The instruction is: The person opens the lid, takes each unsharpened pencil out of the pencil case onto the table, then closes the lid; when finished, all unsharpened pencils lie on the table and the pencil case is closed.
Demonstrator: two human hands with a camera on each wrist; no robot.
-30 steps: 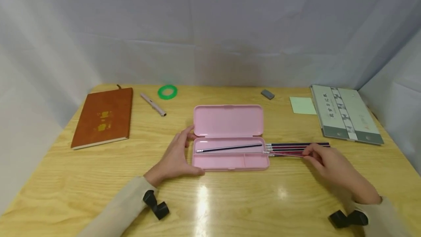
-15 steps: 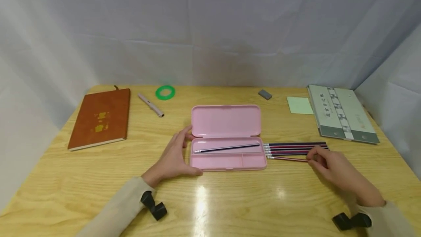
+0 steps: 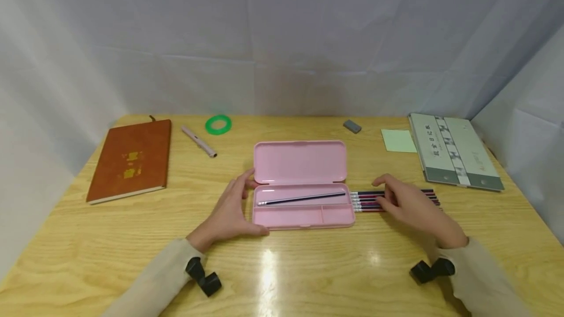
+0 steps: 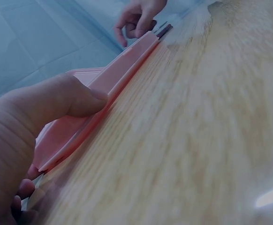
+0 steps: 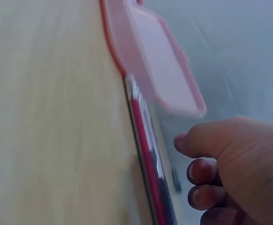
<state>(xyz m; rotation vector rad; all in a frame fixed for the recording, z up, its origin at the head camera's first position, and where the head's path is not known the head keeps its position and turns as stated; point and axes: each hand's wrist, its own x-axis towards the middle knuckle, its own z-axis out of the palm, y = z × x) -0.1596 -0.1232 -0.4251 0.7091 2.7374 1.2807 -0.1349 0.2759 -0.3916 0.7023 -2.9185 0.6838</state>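
Note:
A pink pencil case (image 3: pixel 299 163) lies with its lid raised, and one dark pencil (image 3: pixel 304 199) rests in its long rear compartment. The left hand (image 3: pixel 229 212) grips the case's left end, thumb at the front corner and fingers round the back. A row of dark and red pencils (image 3: pixel 364 201) lies against the right end, white eraser tips toward the case. Over this row hovers the right hand (image 3: pixel 411 207), thumb and forefinger apart with nothing between them. In the right wrist view that hand (image 5: pixel 244 168) is beside the pencils (image 5: pixel 148 161), its fingers loosely bent.
At the left lies a brown notebook (image 3: pixel 132 160), with a pale pen (image 3: pixel 199 142) and a green tape ring (image 3: pixel 218 124) near it. Behind on the right are a grey eraser (image 3: pixel 352 126), green sticky notes (image 3: pixel 398 140) and a pale notebook (image 3: pixel 458 150).
The right hand has laid a red pencil at the front of the row, let it go and moved left over the pencils. The left hand keeps its hold on the pencil case.

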